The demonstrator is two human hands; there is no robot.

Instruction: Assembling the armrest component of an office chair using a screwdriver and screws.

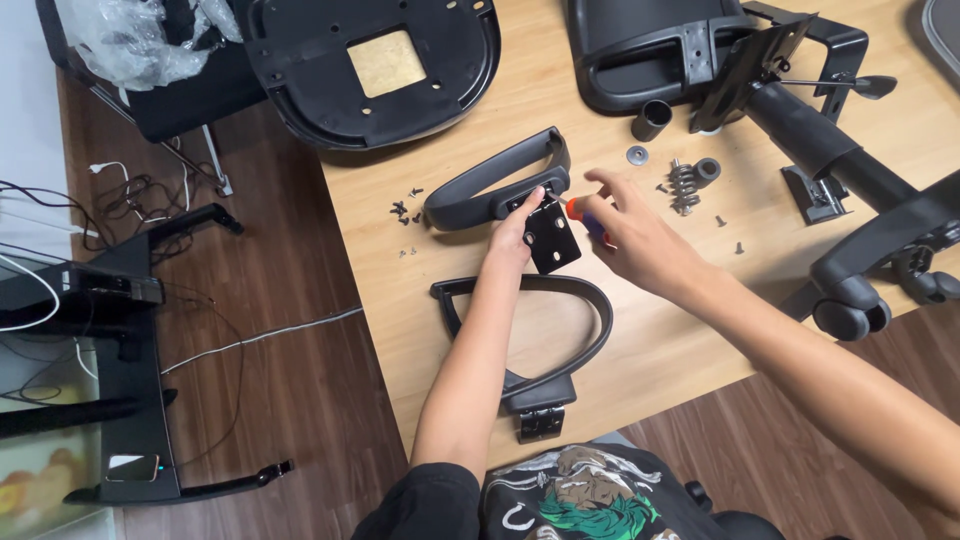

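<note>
A black chair armrest lies on the wooden table, with a black metal bracket plate at its near end. My left hand holds the plate against the armrest. My right hand grips a small screwdriver with an orange and blue handle, its tip at the plate. A second black armrest lies nearer to me, under my left forearm.
Loose screws lie left of the armrest. A washer, a spring part and a black sleeve sit behind my right hand. A seat base, a chair back and a wheeled base crowd the table.
</note>
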